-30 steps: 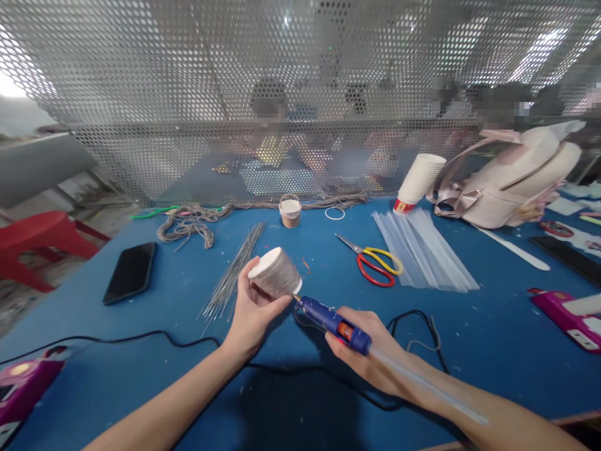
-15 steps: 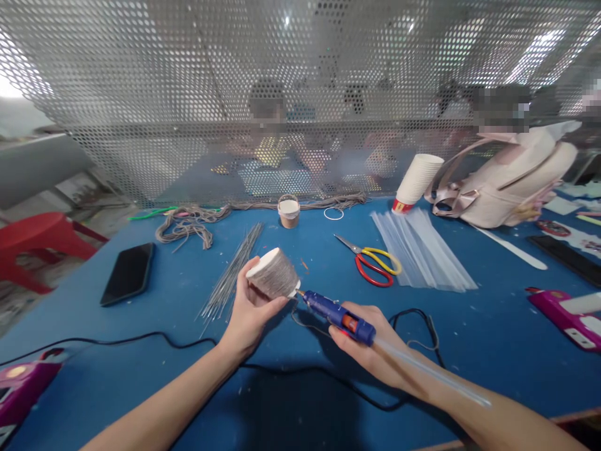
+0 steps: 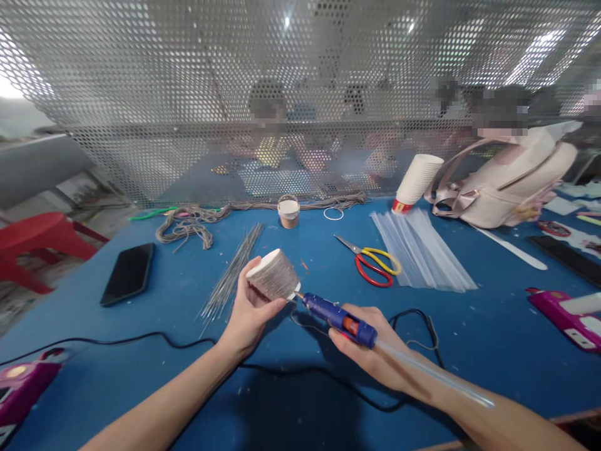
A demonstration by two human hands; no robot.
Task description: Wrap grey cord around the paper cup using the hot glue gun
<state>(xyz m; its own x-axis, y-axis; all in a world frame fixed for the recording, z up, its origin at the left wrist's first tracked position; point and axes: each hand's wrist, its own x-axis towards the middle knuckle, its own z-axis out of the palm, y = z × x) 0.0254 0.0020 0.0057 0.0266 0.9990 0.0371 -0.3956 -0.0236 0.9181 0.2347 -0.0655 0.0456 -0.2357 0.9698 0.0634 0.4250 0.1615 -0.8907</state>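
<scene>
Though tilted, 1 cup [image 3: 275, 275] in LH [image 3: 250, 313], 1 glue-gun [image 3: 328, 313] RH [image 3: 378, 351].

L hand [image 3: 250, 313] & R hand [image 3: 375, 363]: both bare, slender build. L forearm [image 3: 188, 388] & R forearm [image 3: 511, 423] likewise bare to frame edge; smooth outline, narrow nr wrist, wider twd elbow end. L thumb [image 3: 273, 307] slim, tapered tip. R fingers [image 3: 347, 349] partly hidden, fine detail too small to tell.

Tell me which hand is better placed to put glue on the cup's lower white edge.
Likely your right hand: it holds the blue glue gun, whose nozzle is right by that edge. Your left hand is occupied holding the gray-wrapped cup.
</scene>
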